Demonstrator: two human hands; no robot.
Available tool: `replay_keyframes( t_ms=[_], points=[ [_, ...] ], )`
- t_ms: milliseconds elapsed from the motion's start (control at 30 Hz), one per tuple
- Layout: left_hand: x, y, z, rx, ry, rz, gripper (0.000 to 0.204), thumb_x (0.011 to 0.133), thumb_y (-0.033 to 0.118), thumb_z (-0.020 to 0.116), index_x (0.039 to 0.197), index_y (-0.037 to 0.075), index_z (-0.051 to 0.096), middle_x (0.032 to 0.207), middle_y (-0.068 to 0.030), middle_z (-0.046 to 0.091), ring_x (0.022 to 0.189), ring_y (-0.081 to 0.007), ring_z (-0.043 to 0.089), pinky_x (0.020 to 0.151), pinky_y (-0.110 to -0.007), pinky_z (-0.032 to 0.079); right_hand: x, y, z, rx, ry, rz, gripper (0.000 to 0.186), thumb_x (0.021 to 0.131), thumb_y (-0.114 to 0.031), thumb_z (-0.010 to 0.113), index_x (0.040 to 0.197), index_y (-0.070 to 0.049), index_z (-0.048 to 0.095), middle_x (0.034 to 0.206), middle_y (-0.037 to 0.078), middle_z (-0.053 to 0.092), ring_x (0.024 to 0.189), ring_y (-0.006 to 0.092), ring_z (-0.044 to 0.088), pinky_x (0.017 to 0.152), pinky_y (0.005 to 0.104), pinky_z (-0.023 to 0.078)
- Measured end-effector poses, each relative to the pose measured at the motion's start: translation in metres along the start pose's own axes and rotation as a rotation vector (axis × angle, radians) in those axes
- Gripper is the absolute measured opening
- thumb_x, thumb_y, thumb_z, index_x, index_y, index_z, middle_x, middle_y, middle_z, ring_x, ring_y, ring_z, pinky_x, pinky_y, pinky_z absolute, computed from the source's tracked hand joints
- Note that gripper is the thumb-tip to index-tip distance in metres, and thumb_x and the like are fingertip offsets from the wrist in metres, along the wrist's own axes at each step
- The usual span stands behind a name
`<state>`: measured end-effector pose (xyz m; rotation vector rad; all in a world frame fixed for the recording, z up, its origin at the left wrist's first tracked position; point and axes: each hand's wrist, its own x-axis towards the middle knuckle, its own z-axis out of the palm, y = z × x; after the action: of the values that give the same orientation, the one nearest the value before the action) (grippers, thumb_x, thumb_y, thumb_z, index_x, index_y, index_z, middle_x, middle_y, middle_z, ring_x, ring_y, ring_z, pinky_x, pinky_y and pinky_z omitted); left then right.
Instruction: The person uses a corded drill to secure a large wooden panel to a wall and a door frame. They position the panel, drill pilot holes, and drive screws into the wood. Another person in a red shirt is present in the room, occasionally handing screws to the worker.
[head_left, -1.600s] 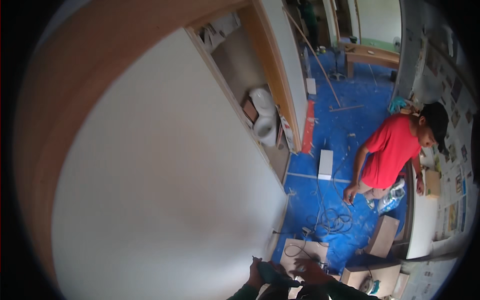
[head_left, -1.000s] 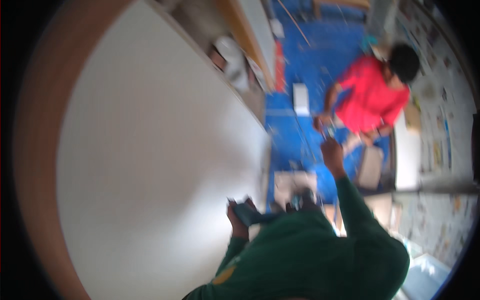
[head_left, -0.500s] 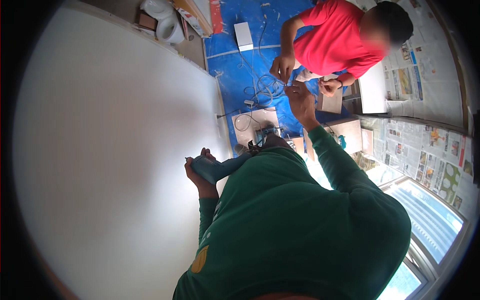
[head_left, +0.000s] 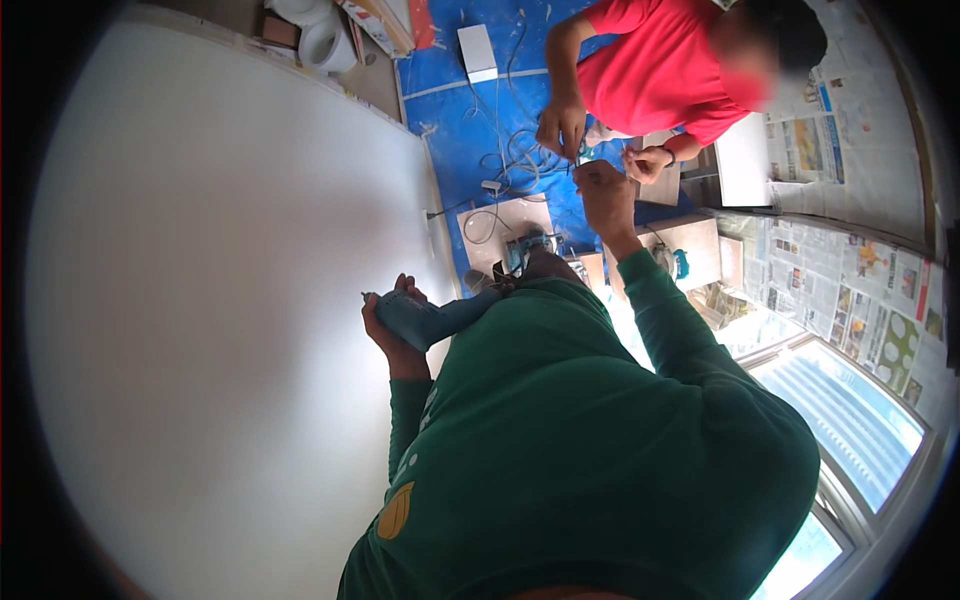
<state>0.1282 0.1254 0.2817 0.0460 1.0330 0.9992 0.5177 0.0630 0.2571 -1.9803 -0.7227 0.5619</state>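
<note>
My left hand [head_left: 393,335] is wrapped around the body of a teal power screwdriver [head_left: 425,322], whose narrow tip points left toward the white panel. Its handle end reaches back to the front of my green top. My right hand [head_left: 607,205] is stretched out ahead with the fingertips pinched together; what they hold, if anything, is too small to name. Just beyond them are the pinched fingers of a co-worker's hand [head_left: 563,125], very close to mine. The co-worker's other hand [head_left: 648,163] is raised beside my right hand, its fingers bent.
A large white panel [head_left: 200,300] fills the left side. Blue sheeting [head_left: 440,110] covers the floor, with tangled cables [head_left: 520,160], a white box [head_left: 477,52] and a teal power tool [head_left: 530,248] on a board. Newspaper [head_left: 850,290] lines the right wall above a window [head_left: 850,410].
The co-worker's other hand has come up and closer to my right hand. My right fingertips have curled in more. The screwdriver stays in my left hand; the whole view has shifted slightly.
</note>
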Motion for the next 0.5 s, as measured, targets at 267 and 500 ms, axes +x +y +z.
replay_keyframes(
  t_ms=[267, 500],
  points=[
    [-0.004, 0.007, 0.007, 0.065, -0.057, -0.056, 0.071, 0.09, 0.049, 0.063, 0.129, -0.01, 0.059, 0.117, -0.0206, 0.067, 0.091, -0.0304, 0.069, 0.081, -0.04, 0.058, -0.039, -0.021, -0.026, 0.035, -0.076, 0.123, 0.016, 0.097, -0.014, 0.068, 0.102, 0.0, 0.073, 0.082, 0.007, 0.076, 0.071, 0.0133, 0.071, 0.065, 0.028, 0.055],
    [-0.012, 0.002, 0.016, 0.105, -0.217, -0.163, 0.066, 0.097, 0.052, 0.058, 0.135, -0.002, 0.059, 0.118, -0.0173, 0.068, 0.09, -0.0303, 0.07, 0.072, -0.04, 0.06, -0.074, -0.085, -0.001, 0.117, -0.254, -0.062, 0.016, 0.094, -0.013, 0.073, 0.104, 0.0, 0.075, 0.082, 0.009, 0.073, 0.074, 0.0124, 0.067, 0.068, 0.0296, 0.053]
  ],
)
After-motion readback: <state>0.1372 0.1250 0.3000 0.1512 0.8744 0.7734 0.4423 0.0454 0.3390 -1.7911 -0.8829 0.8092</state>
